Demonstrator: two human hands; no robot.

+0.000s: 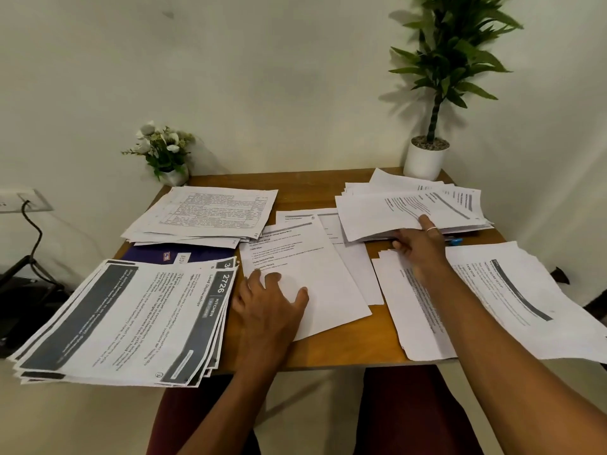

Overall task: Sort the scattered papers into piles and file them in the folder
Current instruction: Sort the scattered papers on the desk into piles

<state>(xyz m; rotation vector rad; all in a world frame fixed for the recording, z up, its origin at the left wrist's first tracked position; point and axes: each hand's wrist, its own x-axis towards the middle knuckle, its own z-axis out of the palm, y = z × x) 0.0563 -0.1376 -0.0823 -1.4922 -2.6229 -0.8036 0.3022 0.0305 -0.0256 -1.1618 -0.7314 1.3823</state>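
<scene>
- The right hand pinches the near edge of the fanned stack at the upper right of the frame, thumb on top and fingers tucked beneath.
- The left hand lies flat and spread on the loose sheets in the middle, pressing rather than grasping.
- Three other heaps surround them: the dark-banner pile at lower left, the form pile at upper left, and the text pile at lower right, overhanging the counter.
- The blue folder is mostly buried under the two heaps on the left of the frame; only a strip shows.
- The step in hand looks like squaring or shifting the fanned stack. The grip should take in its whole thickness, since splayed sheets slide off one another — tapping the edges level first would help.
- A firm left palm should stop the centre sheets skating as the stack passes.
- The folder will need freeing before any filing.
</scene>
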